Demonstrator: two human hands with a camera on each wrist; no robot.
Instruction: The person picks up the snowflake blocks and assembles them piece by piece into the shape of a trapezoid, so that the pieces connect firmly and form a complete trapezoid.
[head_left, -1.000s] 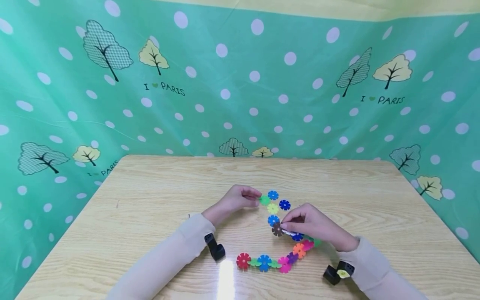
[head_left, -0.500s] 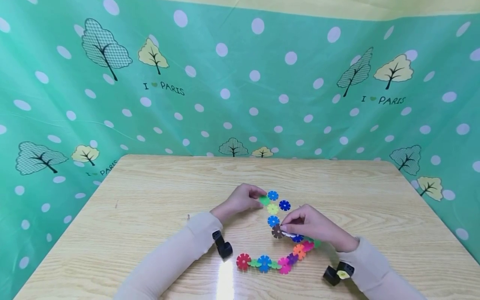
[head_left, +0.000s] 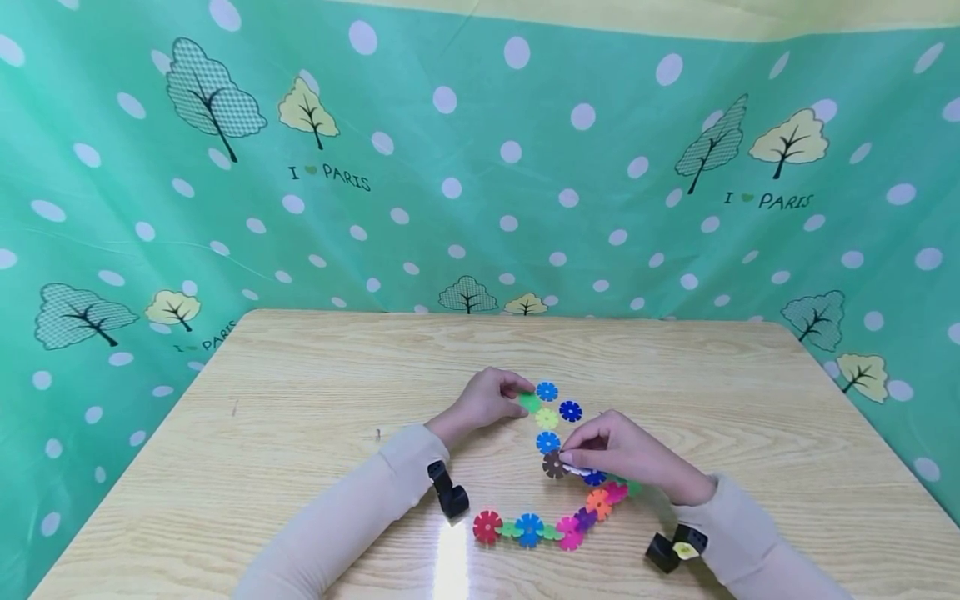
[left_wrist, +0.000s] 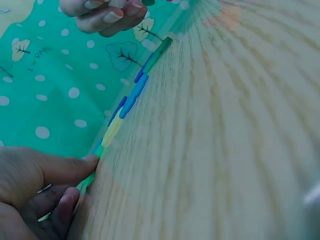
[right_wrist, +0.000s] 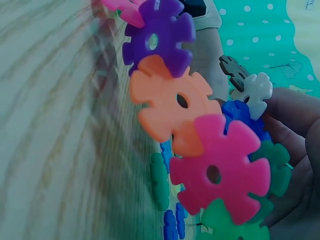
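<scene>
My right hand (head_left: 626,450) pinches a white flower-shaped disc (right_wrist: 258,95) between thumb and fingers. This disc belongs to a chain of interlocking plastic flower discs, with a brown disc (head_left: 555,464) at the upper end and a red disc (head_left: 487,527) at the other. Orange (right_wrist: 175,102), purple (right_wrist: 157,37) and pink (right_wrist: 220,167) links show close up in the right wrist view. My left hand (head_left: 487,398) has thumb and fingers on a loose light-green disc (head_left: 529,402), which lies on the table; the fingers cover part of it.
Loose discs lie flat between the hands: light blue (head_left: 547,391), dark blue (head_left: 571,411), yellow (head_left: 547,418) and another blue one (head_left: 547,442). The wooden table (head_left: 315,367) meets a green dotted curtain (head_left: 480,167) at the back. Black wrist cameras (head_left: 450,493) sit on both sleeves.
My left hand has slid slightly right, and its fingers have come over the light-green disc. The right hand stays almost still with the white disc.
</scene>
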